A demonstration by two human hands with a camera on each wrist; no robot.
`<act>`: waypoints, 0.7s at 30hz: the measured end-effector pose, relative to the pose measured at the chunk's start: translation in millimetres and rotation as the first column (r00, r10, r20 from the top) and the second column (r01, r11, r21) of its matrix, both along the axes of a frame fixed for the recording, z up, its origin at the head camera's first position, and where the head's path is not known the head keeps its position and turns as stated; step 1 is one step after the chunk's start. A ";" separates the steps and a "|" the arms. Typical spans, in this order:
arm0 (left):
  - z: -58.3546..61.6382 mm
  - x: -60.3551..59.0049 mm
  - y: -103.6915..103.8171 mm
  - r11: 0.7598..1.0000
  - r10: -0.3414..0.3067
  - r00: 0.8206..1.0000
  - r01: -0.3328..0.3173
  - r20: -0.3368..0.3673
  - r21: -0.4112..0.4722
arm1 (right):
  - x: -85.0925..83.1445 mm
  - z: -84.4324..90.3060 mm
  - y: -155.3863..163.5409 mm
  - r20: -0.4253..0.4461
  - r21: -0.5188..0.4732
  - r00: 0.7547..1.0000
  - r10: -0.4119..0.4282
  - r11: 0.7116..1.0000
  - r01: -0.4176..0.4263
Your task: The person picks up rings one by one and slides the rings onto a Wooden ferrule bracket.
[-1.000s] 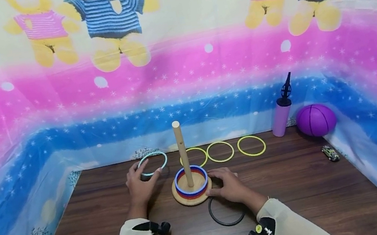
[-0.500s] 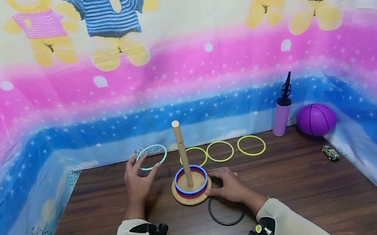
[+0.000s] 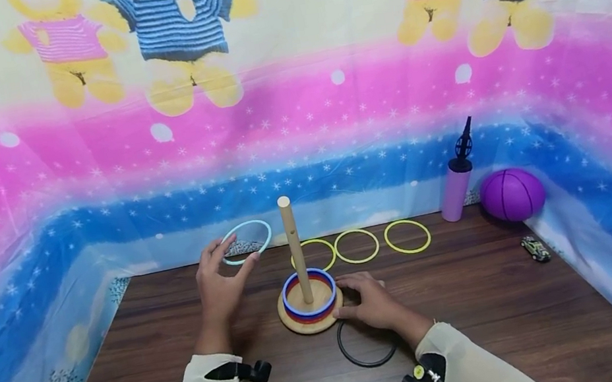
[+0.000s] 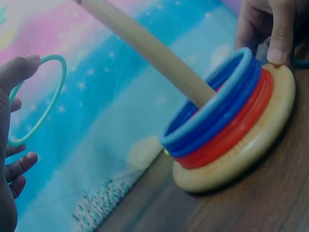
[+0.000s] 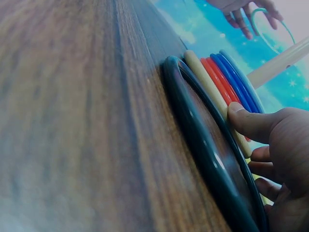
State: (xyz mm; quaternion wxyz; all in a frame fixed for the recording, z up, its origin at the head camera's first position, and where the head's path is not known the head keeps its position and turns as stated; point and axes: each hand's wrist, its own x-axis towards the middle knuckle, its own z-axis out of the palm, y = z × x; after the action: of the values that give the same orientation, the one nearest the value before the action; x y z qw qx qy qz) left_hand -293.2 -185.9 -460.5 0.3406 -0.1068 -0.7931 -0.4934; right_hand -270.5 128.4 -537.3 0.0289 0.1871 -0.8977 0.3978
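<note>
Nearest, I note a black ring [image 5: 192,130] flat on the wooden table [image 3: 455,301], partly hidden by the right hand [image 3: 374,303]. That hand rests its thumb on the rim of the round base [image 3: 312,328]; thumb and fingers are spread, and I cannot determine whether every fingertip touches. Red rings [image 4: 227,137], with blue rings [image 4: 231,111] above, encircle the upright post [image 3: 295,246]. Left of it, the left hand [image 3: 220,291] pinches a turquoise ring [image 4: 63,77] between thumb and fingers, clear of the surface. Beyond: three yellow rings [image 3: 359,262] in a row, a purple ball [image 3: 513,195] beside a pump [image 3: 457,194], and printed cloth [image 3: 316,102].
</note>
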 end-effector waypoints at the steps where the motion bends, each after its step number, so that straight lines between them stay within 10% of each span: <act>1: 3.4 0.0 0.6 1.000 -0.001 1.000 0.001 -0.003 -0.002 | 0.0 -0.4 -0.1 0.000 0.000 1.000 -0.001 1.000 0.001; 21: 70.1 1.3 7.2 0.998 -0.068 0.998 0.068 -0.013 0.006 | -0.2 -0.2 -1.1 -0.001 -0.005 1.000 -0.004 1.000 0.004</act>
State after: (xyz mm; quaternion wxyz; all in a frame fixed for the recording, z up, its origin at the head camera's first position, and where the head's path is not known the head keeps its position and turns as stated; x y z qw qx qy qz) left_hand -291.9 -178.6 -390.4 0.3292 -0.1359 -0.7852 -0.5066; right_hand -270.7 127.3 -537.6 0.0309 0.1853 -0.8970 0.4000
